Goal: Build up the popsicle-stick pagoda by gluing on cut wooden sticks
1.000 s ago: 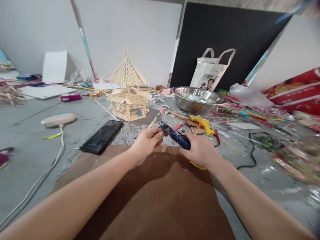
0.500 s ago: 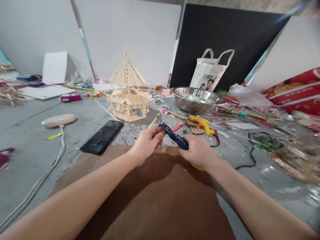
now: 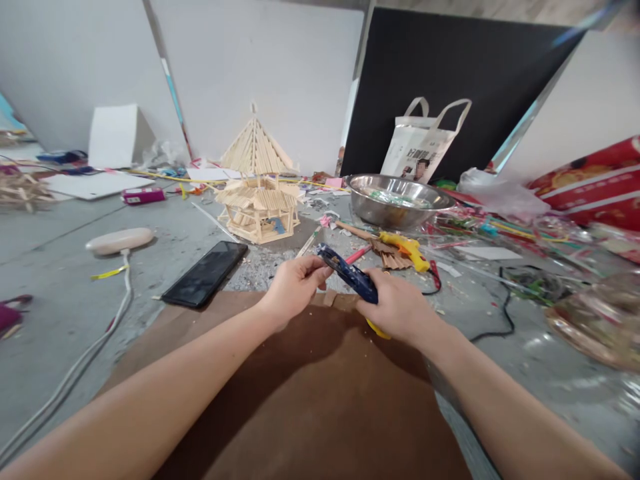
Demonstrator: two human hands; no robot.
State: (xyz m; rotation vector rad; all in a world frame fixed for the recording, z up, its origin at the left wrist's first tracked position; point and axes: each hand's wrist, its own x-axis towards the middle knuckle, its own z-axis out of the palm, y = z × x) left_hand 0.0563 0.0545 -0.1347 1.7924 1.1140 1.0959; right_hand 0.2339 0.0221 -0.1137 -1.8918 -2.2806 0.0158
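My left hand (image 3: 299,287) is closed in a pinch at the head of a dark blue hand tool (image 3: 350,275). Whatever lies between those fingertips is too small to make out. Wrapped round the tool's body is my right hand (image 3: 395,300). A yellow part of the tool (image 3: 379,329) shows below that hand; its exact kind is unclear. Under both hands lies a brown sheet (image 3: 300,387). Beyond them stands a small pavilion model of pale wooden sticks (image 3: 257,200). Just behind my left fingers are a pale stick (image 3: 309,241) and a pink-red stick (image 3: 358,255).
A black phone (image 3: 205,273) and a white corded device (image 3: 120,241) lie left. Behind on the right are a yellow glue gun (image 3: 407,249), a steel bowl (image 3: 395,210) and a white bag (image 3: 417,147). Scraps and plastic wrapping (image 3: 530,227) litter the right side.
The tool has turned slightly in my right hand, and its yellow part shows more, farther left. My left hand keeps its pinch at the tool's head.
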